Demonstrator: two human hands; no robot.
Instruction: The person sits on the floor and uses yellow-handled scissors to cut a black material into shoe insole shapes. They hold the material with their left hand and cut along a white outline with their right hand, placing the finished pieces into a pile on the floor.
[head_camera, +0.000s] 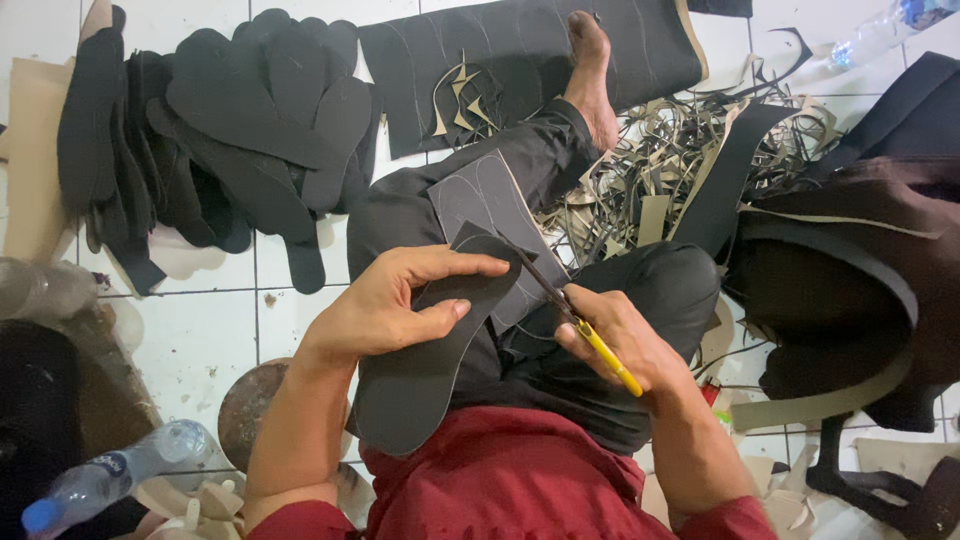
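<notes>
My left hand (400, 305) is closed on a dark sole-shaped sheet (430, 350), thumb on top and fingers curled over its far edge, holding it above my lap where I sit on the tiled floor (215, 320). My right hand (625, 345) is wrapped around the yellow-handled scissors (575, 320), whose blades reach up to the far tip of the sheet, where it still joins a larger marked piece (490, 205) resting on my knee. The sheet looks light and thin, and I judge it soft but springy, like foam or rubber: it bends in a gentle curve rather than drooping. Its matte surface should not slip. I think the best hold is close beside the cutting line, pinched flat, so the edge stays taut against the blades. To the far left lies a pile of cut soles (240, 120); to the far right, a heap of trimmings (680, 150).
</notes>
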